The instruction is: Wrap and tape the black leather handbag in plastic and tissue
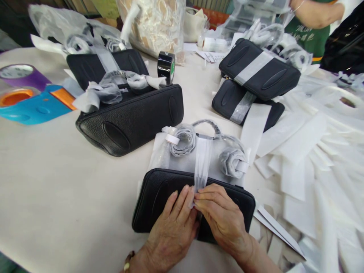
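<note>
Left hand (172,231) and right hand (224,218) bared to fingertips. Fingers slender, thickened at joints; nails trimmed short, rounded at tips. Knuckles lined by folds, backs of hands marked by fine creases. Left wrist encircled by bracelet (129,261), seen toward near edge of tabletop (65,212): dark reddish-brown segments, pale cream-yellow bead (126,266) set among them, finer detail blurred. Bracelet worn close to wrist. Right forearm (257,254) bared as far as shown, gradually widened from wrist.
</note>
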A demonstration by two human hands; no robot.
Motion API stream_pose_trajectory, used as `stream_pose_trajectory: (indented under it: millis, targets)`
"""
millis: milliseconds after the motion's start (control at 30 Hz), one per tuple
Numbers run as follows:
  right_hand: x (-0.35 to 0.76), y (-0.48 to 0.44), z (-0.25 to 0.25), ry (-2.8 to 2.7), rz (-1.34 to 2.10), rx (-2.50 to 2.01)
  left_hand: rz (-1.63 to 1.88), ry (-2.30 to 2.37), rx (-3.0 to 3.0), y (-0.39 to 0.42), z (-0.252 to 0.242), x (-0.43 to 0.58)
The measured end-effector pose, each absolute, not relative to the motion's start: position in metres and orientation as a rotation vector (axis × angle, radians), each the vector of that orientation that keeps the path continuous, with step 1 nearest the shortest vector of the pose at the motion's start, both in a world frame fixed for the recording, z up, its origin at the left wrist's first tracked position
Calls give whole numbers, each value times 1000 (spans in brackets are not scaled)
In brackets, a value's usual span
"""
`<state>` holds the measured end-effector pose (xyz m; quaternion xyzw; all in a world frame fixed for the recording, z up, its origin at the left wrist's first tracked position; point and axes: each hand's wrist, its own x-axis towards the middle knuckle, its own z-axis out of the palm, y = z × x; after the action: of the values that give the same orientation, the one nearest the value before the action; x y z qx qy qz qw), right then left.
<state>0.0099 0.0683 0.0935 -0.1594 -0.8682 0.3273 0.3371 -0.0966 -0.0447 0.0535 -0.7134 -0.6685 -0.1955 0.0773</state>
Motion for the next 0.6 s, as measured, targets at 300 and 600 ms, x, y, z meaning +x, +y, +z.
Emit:
stream_pose_trajectory:
  millis: [300,600]
  targets:
    - [23,76,101,-2048,1181,-563,-544,-2129,-2079,-46,56,-94]
    - [17,75,98,-2216,1037,-482,-572,-2139,-2053,-44,56,-94]
